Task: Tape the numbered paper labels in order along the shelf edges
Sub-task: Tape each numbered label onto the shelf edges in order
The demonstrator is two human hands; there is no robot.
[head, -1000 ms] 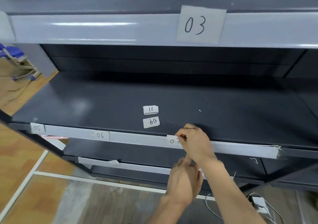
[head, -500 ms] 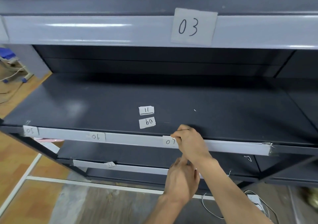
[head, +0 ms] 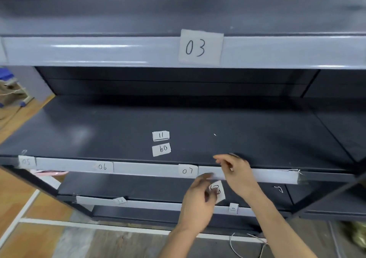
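Note:
Labels 05 (head: 26, 161), 06 (head: 103, 166) and 07 (head: 187, 171) are stuck along the grey front edge (head: 150, 169) of the middle shelf. My left hand (head: 198, 202) sits just below that edge and pinches a small paper label (head: 217, 191) with blurred writing. My right hand (head: 235, 171) hovers over the edge just right of 07, fingers apart and empty. Two loose labels, 11 (head: 160, 135) and 60 (head: 161, 149), lie on the dark shelf board. A large 03 label (head: 200, 47) is on the upper shelf edge.
The lower shelf edge (head: 158, 204) carries small labels 12 (head: 120, 200) and 10 (head: 233, 208). White cables (head: 247, 244) lie on the floor at lower right. Wooden floor and a blue object (head: 6, 76) show at the left.
My right hand has let go of label 07 and moved right along the edge, fingers spreading. My left hand has risen and turned, showing the paper label it holds.

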